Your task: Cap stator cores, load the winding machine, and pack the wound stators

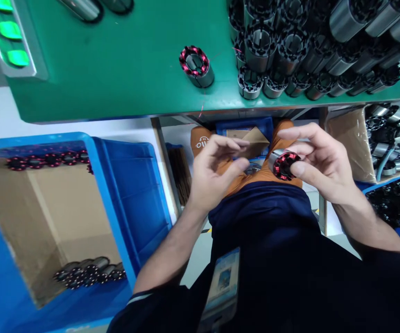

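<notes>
Between the thumb and fingers of my right hand (324,162) is a motor stator (285,165), a metal cylinder with red copper windings on its end facing me. My left hand (217,169) is held to the left of it over my lap, its fingers apart and nothing in them. A second wound stator (200,74) stands alone on the green tabletop (116,69), with thin loose wire ends by it. Rows of stators with black ends and no red windings showing (260,46) are stacked at the table's right.
At left, a blue crate (130,199) with cardboard inside holds wound stators along two sides. To the right are a box of metal rings (390,125), pliers (396,157) and a bin of black parts (397,196). A device with green lights (10,30) sits at upper left.
</notes>
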The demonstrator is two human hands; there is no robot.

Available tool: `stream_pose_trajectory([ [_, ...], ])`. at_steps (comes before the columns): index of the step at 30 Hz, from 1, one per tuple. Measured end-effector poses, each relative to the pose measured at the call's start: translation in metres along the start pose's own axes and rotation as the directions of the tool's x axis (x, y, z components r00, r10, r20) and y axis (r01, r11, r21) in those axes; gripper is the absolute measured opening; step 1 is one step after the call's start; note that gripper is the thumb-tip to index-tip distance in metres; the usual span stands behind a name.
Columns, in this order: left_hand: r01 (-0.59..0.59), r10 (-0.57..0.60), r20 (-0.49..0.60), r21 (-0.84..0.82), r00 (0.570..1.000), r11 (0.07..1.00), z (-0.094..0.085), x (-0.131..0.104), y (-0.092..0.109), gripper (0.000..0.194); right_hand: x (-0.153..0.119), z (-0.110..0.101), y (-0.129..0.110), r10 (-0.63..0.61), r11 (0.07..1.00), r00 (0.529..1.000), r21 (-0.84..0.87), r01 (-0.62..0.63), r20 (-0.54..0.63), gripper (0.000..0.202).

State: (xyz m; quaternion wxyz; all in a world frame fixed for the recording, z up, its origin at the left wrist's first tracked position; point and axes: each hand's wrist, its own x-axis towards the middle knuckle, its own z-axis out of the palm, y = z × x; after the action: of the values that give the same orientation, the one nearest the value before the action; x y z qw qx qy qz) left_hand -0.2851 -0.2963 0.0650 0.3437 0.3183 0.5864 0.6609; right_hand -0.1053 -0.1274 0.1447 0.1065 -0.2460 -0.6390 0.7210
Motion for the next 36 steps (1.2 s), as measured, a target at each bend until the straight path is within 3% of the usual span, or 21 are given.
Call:
stream_pose_trajectory([
  [2, -0.204, 0.202, 0.034, 0.116, 0.979, 0.972, 0.001, 0.000, 0.013, 0.072, 0.003, 0.002, 0.002, 0.001, 1.000, 1.000, -0.022, -0.001, 0.010, 0.058],
  [4, -0.316, 0.301, 0.103, 0.207, 0.948, 0.926, 0.007, -0.001, 0.030, 0.081, 0.005, 0.005, 0.006, -0.003, 1.000, 0.999, -0.013, 0.004, 0.032, 0.059],
  [7, -0.358, 0.342, 0.106, 0.310, 0.934, 0.880, 0.016, -0.004, 0.046, 0.063, 0.007, 0.007, 0.011, -0.009, 1.000, 0.996, 0.001, 0.009, 0.089, 0.060],
  [10, -0.392, 0.382, 0.109, 0.409, 0.917, 0.824, 0.018, -0.007, 0.047, 0.053, 0.008, 0.007, 0.011, -0.058, 0.996, 0.994, -0.068, 0.064, 0.097, 0.059],
  [14, -0.443, 0.427, 0.146, 0.471, 0.892, 0.763, 0.018, -0.008, 0.043, 0.047, 0.009, 0.004, 0.010, -0.245, 0.945, 0.970, -0.227, 0.237, -0.007, 0.029],
  [17, -0.460, 0.508, 0.046, 0.499, 0.860, 0.734, 0.020, -0.005, 0.044, 0.030, 0.012, 0.002, 0.015, -0.268, 0.947, 0.952, -0.220, 0.233, -0.147, 0.020],
  [21, -0.445, 0.528, -0.014, 0.519, 0.849, 0.729, 0.018, 0.001, 0.048, 0.019, 0.014, 0.005, 0.026, -0.361, 0.930, 0.856, -0.215, 0.299, -0.371, 0.019],
  [25, -0.461, 0.559, -0.063, 0.492, 0.827, 0.738, 0.018, 0.009, 0.046, 0.027, 0.008, 0.017, 0.027, -0.481, 0.851, 0.847, -0.353, 0.389, -0.227, 0.030],
  [28, -0.500, 0.611, -0.087, 0.492, 0.787, 0.713, 0.020, 0.013, 0.040, 0.036, 0.005, 0.022, 0.023, -0.493, 0.820, 0.857, -0.409, 0.400, -0.151, 0.016],
  [30, -0.497, 0.594, -0.073, 0.472, 0.801, 0.728, 0.019, 0.012, 0.036, 0.039, 0.005, 0.020, 0.019, -0.484, 0.820, 0.862, -0.421, 0.388, -0.149, 0.010],
  [34, -0.382, 0.434, -0.026, 0.429, 0.901, 0.819, 0.021, 0.006, 0.032, 0.044, 0.007, 0.014, 0.011, -0.482, 0.811, 0.864, -0.447, 0.378, -0.145, 0.015],
  [36, -0.359, 0.412, -0.016, 0.460, 0.911, 0.812, 0.024, 0.005, 0.034, 0.043, 0.007, 0.017, 0.009, -0.445, 0.848, 0.875, -0.403, 0.343, -0.191, 0.020],
])
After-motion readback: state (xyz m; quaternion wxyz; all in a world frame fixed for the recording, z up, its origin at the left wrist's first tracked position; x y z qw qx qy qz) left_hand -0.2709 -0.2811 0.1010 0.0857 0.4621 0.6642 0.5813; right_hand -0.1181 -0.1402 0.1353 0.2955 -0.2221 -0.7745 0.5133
